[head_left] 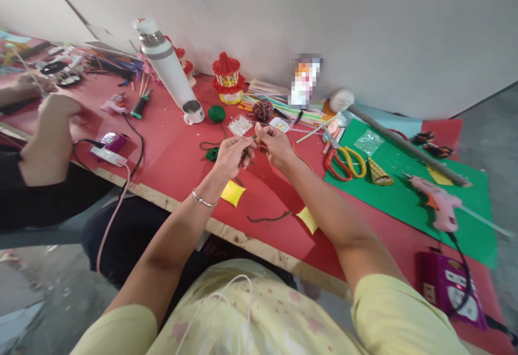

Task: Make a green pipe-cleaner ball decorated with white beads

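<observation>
My left hand (234,156) and my right hand (273,143) meet above the red tabletop (178,155), fingertips pinched on dark green yarn (254,138). A dark green yarn bundle (212,154) lies just left of my left hand, with a green yarn ball (217,114) behind it. Below my left hand sits a yellow pillow-shaped piece (233,193); another yellow piece (308,219) is partly covered by my right forearm. Between them a loose dark yarn strand (269,218) lies on the table. Clear beads (240,125) are heaped beyond my hands.
A white bottle (165,63), steel cup (193,112) and red lantern-like craft (227,77) stand behind. Scissors (346,163) and a pink glue gun (437,201) lie right on green sheet (404,209). At left are another person's arms (52,128) and a cable (117,204).
</observation>
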`<state>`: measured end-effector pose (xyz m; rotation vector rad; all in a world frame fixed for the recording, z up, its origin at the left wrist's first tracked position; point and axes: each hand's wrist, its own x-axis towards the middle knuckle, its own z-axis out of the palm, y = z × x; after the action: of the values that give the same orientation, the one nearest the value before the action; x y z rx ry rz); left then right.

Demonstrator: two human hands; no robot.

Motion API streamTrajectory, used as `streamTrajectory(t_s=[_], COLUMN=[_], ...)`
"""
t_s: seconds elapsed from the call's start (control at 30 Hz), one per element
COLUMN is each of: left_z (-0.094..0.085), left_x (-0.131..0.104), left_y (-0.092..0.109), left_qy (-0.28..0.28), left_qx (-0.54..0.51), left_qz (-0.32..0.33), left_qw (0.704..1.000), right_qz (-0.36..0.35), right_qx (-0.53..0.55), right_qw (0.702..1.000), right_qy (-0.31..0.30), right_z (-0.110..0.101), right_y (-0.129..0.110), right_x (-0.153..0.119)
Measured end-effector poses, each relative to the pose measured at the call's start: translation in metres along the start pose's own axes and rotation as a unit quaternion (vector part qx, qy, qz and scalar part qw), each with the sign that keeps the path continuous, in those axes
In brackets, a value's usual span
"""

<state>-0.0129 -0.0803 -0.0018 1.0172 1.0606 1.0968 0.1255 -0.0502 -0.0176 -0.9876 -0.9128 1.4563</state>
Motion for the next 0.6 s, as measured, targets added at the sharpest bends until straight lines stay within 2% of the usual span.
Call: streamTrajectory(t_s=[0.1, 0.13, 0.2, 0.27, 0.33, 0.4, 0.6], left_z=[-0.006, -0.008, -0.012, -0.014, -0.016, -0.018, -0.021], left_x=[0.003, 0.004, 0.005, 0.005, 0.006, 0.006, 0.007], left_y=[0.005, 0.006, 0.010, 0.013, 0.014, 0.014, 0.012], left_qy=[0.010, 0.008, 0.005, 0.000, -0.011, -0.022, -0.040], left_qx=[0.010, 0.013, 0.019, 0.027, 0.042, 0.056, 0.048], left_qz=[-0.007, -0.009, -0.019, -0.029, -0.033, -0.033, -0.041], left_qw=[1.000, 1.000, 1.000, 0.999, 0.999, 0.998, 0.997], right_qz=[-0.064, -0.092, -0.115, -0.087, -0.056, -0.059, -0.135], right_qx=[-0.050, -0.055, -0.053, -0.053, -0.068, -0.097, -0.175], right_qw=[0.995, 0.993, 0.992, 0.988, 0.981, 0.975, 0.954], right_qy=[0.058, 0.054, -0.015, -0.116, -0.173, -0.189, -0.200], right_z=[-0.001, -0.002, -0.004, -0.007, -0.010, -0.012, -0.012], right_y=[-0.009, -0.013, -0.018, -0.020, -0.018, -0.016, -0.011], right_x=[-0.004, -0.004, -0.006, -0.006, -0.005, -0.004, -0.002])
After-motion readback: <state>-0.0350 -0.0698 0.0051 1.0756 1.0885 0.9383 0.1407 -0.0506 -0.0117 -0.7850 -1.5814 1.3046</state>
